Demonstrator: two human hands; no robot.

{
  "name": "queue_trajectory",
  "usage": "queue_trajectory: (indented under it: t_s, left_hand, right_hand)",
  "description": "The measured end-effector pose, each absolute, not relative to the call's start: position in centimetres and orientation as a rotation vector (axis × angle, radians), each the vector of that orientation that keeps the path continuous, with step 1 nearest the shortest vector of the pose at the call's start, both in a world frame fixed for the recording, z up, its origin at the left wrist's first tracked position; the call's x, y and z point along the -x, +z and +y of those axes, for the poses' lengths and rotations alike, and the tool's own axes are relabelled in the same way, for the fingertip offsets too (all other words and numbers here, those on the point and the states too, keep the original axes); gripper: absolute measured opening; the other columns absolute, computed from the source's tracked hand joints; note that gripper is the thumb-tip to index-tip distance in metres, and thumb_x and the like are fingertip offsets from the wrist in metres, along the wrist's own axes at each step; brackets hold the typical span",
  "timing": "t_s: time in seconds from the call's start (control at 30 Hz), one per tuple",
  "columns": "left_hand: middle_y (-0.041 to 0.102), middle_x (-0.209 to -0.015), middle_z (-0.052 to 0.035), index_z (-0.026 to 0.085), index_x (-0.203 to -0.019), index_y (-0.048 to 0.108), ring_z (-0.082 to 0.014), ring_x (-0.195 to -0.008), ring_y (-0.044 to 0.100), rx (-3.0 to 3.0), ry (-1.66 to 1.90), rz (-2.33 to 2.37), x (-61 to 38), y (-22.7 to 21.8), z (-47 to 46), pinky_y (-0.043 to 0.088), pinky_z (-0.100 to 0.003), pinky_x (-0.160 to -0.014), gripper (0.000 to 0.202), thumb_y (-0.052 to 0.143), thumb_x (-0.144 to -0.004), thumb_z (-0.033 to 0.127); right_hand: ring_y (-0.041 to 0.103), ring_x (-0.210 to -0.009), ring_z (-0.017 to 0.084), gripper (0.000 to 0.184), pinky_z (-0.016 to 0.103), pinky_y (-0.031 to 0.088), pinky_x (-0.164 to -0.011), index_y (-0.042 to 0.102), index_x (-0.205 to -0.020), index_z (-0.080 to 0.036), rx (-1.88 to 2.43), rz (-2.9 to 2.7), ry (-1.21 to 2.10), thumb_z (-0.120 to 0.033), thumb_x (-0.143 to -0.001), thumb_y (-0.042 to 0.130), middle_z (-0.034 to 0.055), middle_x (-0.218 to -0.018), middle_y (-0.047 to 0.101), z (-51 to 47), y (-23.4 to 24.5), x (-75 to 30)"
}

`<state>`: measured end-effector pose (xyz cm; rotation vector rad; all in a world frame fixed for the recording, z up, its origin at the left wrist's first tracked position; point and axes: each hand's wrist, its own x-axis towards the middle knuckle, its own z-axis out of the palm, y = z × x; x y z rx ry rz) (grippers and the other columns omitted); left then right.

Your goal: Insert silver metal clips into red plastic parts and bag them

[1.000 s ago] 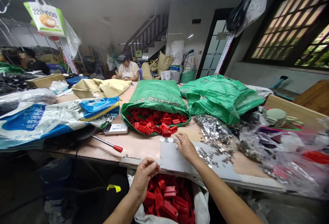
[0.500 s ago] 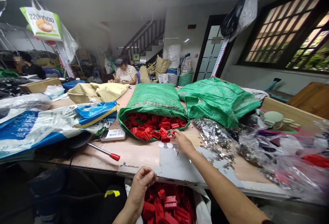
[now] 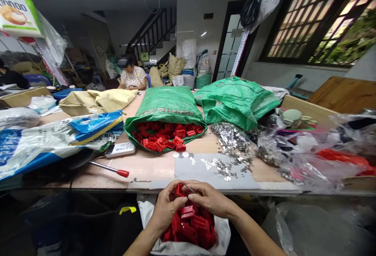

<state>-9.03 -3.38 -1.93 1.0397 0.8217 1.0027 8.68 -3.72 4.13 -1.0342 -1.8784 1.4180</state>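
My left hand (image 3: 167, 207) and my right hand (image 3: 210, 199) meet at the table's front edge, their thumb tips almost touching. Between them shows a small red plastic piece (image 3: 178, 189), pinched by the left fingers and partly hidden. The right thumb and fingers are closed around something small; a thin, dark sliver shows at their tips, too small to name. Directly below lies a heap of red plastic pieces (image 3: 194, 224) in an open white sack (image 3: 221, 234). On the table, a green woven sack (image 3: 167, 103) lies with its mouth towards me, red pieces (image 3: 158, 143) filling the opening.
Small flat metal pieces (image 3: 219, 166) are scattered over a grey sheet (image 3: 188, 175), with a clear bag (image 3: 232, 136) of them behind. A red-handled rod (image 3: 122, 173) and a white handheld device (image 3: 120, 149) lie left. Another green sack (image 3: 235, 101) stands right. A person (image 3: 133, 76) sits across the table.
My right hand has drawn back from the green sack's mouth to meet my left hand above the white sack. The view has shifted to the right.
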Motion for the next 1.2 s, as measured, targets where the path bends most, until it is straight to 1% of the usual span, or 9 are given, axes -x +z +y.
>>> queue_trajectory:
  t_s: [0.17, 0.23, 0.37, 0.47, 0.67, 0.9, 1.0, 1.1, 1.2]
  left_hand:
    - [0.069, -0.088, -0.0038, 0.019, -0.099, 0.063, -0.0159, -0.076, 0.062, -1.025, 0.976, 0.802, 8.9, -1.0, -4.2, 0.048, -0.024, -0.068, 0.037, 0.078, -0.069, 0.034]
    - [0.069, -0.085, -0.0033, 0.019, -0.099, 0.061, -0.0151, -0.074, 0.063, -0.942, 0.971, 0.816, 9.2, -0.6, -4.2, 0.049, -0.024, -0.066, 0.038, 0.077, -0.070, 0.036]
    - [0.069, -0.088, -0.0046, 0.019, -0.104, 0.060, -0.0177, -0.080, 0.066, -0.778, 0.981, 0.799, 9.8, 0.0, -4.3, 0.051, -0.029, -0.074, 0.043, 0.076, -0.071, 0.041]
    - [0.070, -0.088, -0.0063, 0.019, -0.112, 0.059, -0.0211, -0.083, 0.069, -0.679, 0.926, 0.747, 9.9, 0.5, -4.4, 0.052, -0.032, -0.077, 0.047, 0.072, -0.075, 0.044]
    - [0.071, -0.091, -0.0080, 0.018, -0.113, 0.060, -0.0193, -0.082, 0.069, -0.601, 0.894, 0.734, 9.2, 1.0, -4.7, 0.052, -0.031, -0.081, 0.049, 0.076, -0.072, 0.040]
    - [0.070, -0.091, -0.0075, 0.018, -0.111, 0.060, -0.0220, -0.082, 0.070, -0.647, 0.958, 0.809, 9.2, 0.6, -4.8, 0.053, -0.030, -0.074, 0.059, 0.085, -0.060, 0.035]
    - [0.070, -0.087, -0.0055, 0.019, -0.109, 0.061, -0.0198, -0.080, 0.069, -0.707, 1.015, 0.837, 9.2, 0.7, -4.8, 0.053, -0.029, -0.074, 0.056, 0.085, -0.060, 0.033]
    - [0.070, -0.082, -0.0022, 0.019, -0.109, 0.062, -0.0148, -0.074, 0.065, -0.846, 1.099, 0.839, 9.0, 1.0, -4.8, 0.052, -0.025, -0.072, 0.052, 0.083, -0.062, 0.028]
    - [0.070, -0.083, -0.0018, 0.020, -0.109, 0.064, -0.0145, -0.073, 0.062, -1.013, 1.193, 0.897, 8.8, 1.4, -4.8, 0.050, -0.024, -0.072, 0.049, 0.081, -0.064, 0.026]
  right_hand:
    - [0.060, -0.101, 0.021, 0.040, 0.033, 0.048, -0.087, 0.061, -0.117, -0.019, 1.064, -1.722, 1.539, -0.038, -0.083, 0.056, 0.0068, -0.115, 0.064, -4.1, 3.2, -10.6]
    - [0.061, -0.097, 0.021, 0.040, 0.033, 0.049, -0.084, 0.062, -0.115, -0.018, 1.273, -1.688, 1.307, -0.040, -0.083, 0.055, 0.0077, -0.113, 0.065, -3.7, 2.5, -12.3]
    - [0.062, -0.088, 0.020, 0.023, 0.031, 0.047, -0.079, 0.066, -0.092, -0.021, 1.782, -1.681, 0.475, -0.034, -0.084, 0.049, 0.0048, -0.095, 0.070, -2.3, 1.2, -16.9]
    - [0.061, -0.084, 0.020, 0.016, 0.031, 0.044, -0.075, 0.065, -0.084, -0.022, 1.926, -1.663, 0.284, -0.027, -0.081, 0.050, 0.0045, -0.090, 0.069, -1.9, 0.5, -19.4]
    - [0.060, -0.083, 0.018, 0.012, 0.027, 0.041, -0.071, 0.066, -0.084, -0.023, 1.966, -1.739, 0.233, -0.023, -0.081, 0.054, 0.0023, -0.089, 0.067, -2.0, -0.3, -19.3]
    - [0.059, -0.079, 0.018, 0.009, 0.027, 0.039, -0.067, 0.064, -0.078, -0.023, 1.978, -1.774, 0.218, -0.024, -0.081, 0.055, 0.0014, -0.085, 0.065, -1.8, -0.3, -18.1]
    - [0.060, -0.082, 0.018, 0.011, 0.028, 0.041, -0.070, 0.063, -0.082, -0.023, 1.941, -1.770, 0.232, -0.025, -0.083, 0.052, 0.0029, -0.090, 0.065, -1.9, 0.1, -17.9]
    - [0.061, -0.081, 0.018, 0.016, 0.028, 0.043, -0.072, 0.062, -0.090, -0.023, 1.858, -1.772, 0.300, -0.030, -0.086, 0.048, 0.0025, -0.090, 0.067, -2.4, 0.9, -17.1]
    - [0.060, -0.074, 0.017, 0.023, 0.027, 0.044, -0.069, 0.061, -0.090, -0.022, 1.652, -1.740, 0.514, -0.041, -0.088, 0.048, 0.0014, -0.081, 0.066, -3.4, 2.0, -15.3]
